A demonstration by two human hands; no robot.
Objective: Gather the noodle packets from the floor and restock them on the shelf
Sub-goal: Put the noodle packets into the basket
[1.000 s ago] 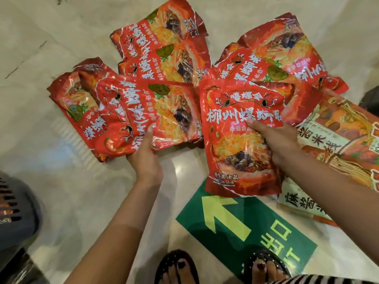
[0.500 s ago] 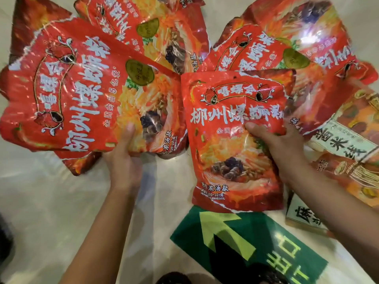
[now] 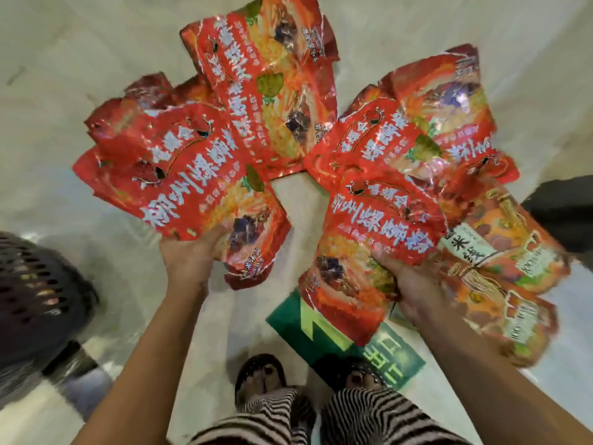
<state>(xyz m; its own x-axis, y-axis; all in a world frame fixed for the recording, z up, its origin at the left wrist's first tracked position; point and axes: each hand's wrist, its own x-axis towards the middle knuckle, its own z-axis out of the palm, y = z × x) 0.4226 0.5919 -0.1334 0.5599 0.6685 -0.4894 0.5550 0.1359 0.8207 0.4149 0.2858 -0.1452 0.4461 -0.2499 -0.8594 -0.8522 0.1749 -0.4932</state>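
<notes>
My left hand grips the lower edge of a red noodle packet with white lettering, held up off the floor, with more red packets stacked behind it. My right hand grips another red noodle packet by its right side. Further red packets lie behind: one pair at top centre and another pair at the right. Orange noodle packets with a white label sit to the right of my right hand. The shelf is not in view.
A pale glossy floor stretches all round. A green floor sticker with an arrow lies under the right packet. A dark perforated basket stands at the left edge. My sandalled feet and striped trousers are at the bottom.
Both hands have lifted their packets away from the floor. The view has pulled back, so my feet, trousers and the basket show again.
</notes>
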